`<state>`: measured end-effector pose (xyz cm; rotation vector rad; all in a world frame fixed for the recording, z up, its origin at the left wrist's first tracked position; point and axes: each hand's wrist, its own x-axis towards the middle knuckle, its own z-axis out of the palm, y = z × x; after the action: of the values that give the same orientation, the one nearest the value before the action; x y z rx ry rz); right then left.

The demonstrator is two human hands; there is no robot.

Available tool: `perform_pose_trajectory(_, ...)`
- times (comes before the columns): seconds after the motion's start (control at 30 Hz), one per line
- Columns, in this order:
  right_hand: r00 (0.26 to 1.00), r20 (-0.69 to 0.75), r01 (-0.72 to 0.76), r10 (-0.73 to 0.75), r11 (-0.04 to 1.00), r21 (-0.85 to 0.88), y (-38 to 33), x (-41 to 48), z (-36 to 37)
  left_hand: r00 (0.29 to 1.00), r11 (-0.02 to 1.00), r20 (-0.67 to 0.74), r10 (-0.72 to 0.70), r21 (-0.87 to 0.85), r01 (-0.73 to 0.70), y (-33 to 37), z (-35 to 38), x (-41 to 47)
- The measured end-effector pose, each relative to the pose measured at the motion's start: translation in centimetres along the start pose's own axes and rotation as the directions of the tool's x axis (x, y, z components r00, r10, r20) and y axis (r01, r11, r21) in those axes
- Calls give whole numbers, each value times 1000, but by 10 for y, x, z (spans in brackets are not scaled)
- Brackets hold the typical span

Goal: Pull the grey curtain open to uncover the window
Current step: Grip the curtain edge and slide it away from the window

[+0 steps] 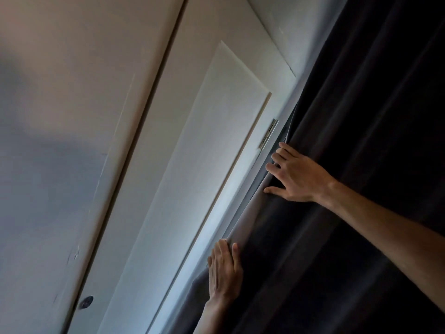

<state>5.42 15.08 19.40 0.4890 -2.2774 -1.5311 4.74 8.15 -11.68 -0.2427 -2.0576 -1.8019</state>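
1. The edge of the grey curtain (349, 165) is being pinched by the right hand (296, 175), fingers curled around the hem.
2. Lower down, the same edge is being pressed by the left hand (224, 273); whether it is being clasped cannot be told.
3. The curtain is hanging just beside the white panelled door (216, 141) and its hinge (268, 135).
4. The window is being kept covered; almost all the pulling is judged outstanding.

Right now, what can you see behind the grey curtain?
Almost nothing. The curtain hangs closed, both hands at its edge: left hand, right hand. Only pale light falls on the door beside it. The window is covered.
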Motion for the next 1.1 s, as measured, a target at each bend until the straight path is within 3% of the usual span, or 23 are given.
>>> perform_pose_trajectory(0.27,991,-67,-107,112,991,78,-3,-55,-8,996,991,11,91,92,-92,9,-10,-17)
perform_pose_trajectory(0.53,970,3,-242,242,970,39,3,-139,-8,981,974,31,192,117,-195,41,12,-62)
perform_pose_trajectory(0.87,945,10,-328,328,944,37,25,-271,-7,992,986,106,68,147,-83,101,65,-138)
perform_pose_trajectory(1.1,905,-7,-426,426,904,31,54,-380,-6,976,967,71,206,139,-214,160,106,-192)
